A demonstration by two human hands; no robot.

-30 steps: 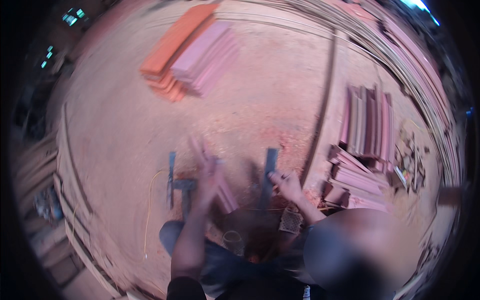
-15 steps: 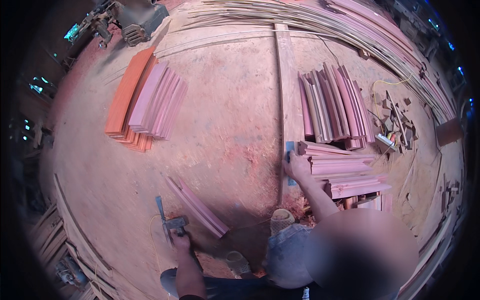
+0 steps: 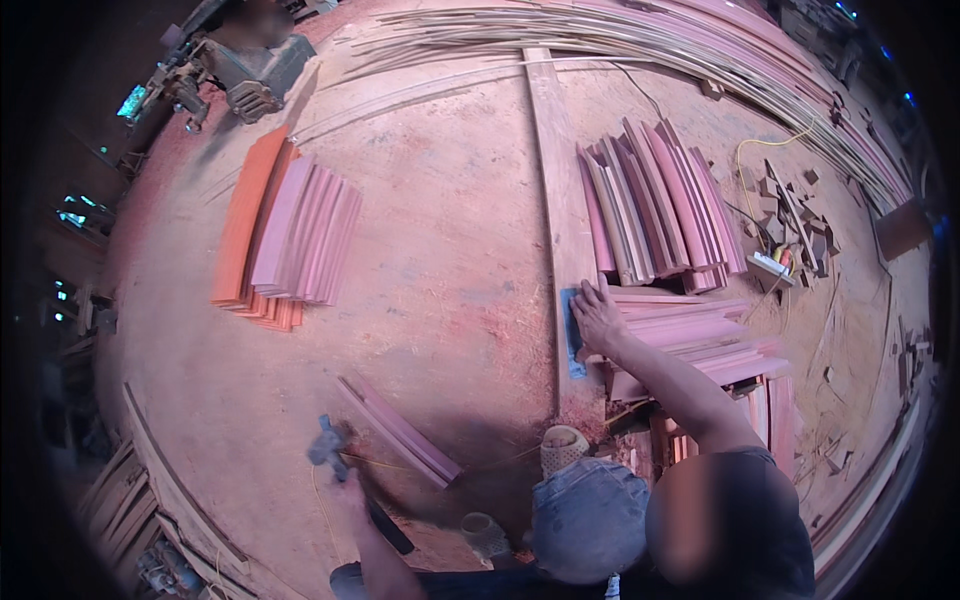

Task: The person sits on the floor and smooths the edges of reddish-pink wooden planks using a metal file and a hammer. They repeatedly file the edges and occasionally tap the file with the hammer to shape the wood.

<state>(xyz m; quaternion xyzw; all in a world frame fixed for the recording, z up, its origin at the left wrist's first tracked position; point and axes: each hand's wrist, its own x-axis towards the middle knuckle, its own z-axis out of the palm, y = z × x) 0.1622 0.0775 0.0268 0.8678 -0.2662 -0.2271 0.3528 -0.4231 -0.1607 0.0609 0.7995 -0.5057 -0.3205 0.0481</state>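
Note:
At the lower left my left hand (image 3: pixel 345 500) closes round a grey-and-black power tool (image 3: pixel 326 447) that looks like a nail gun, smeared by motion. A thin yellow hose (image 3: pixel 375 462) runs beside it. My right arm reaches forward over the pink timber. My right hand (image 3: pixel 600 322) rests on the long plank (image 3: pixel 550 150), against a flat blue rectangular piece (image 3: pixel 571 335), its fingers apart. Just right of that hand lie crosswise pink wood mouldings (image 3: pixel 690 325). Between my hands, two narrow pink strips (image 3: pixel 400 430) lie slanted on the floor.
Pink and orange boards (image 3: pixel 245 230) are stacked at the left. More mouldings (image 3: pixel 655 210) stand right of the plank, near scattered offcuts (image 3: pixel 800 220) and a power strip (image 3: pixel 772 268). Long thin strips (image 3: pixel 480 25) cross the far side. A machine (image 3: pixel 260 75) stands far left.
The power tool in my left hand has turned, its dark long part now pointing toward me. My right hand has shifted slightly over the blue piece, and the whole view has swung a little.

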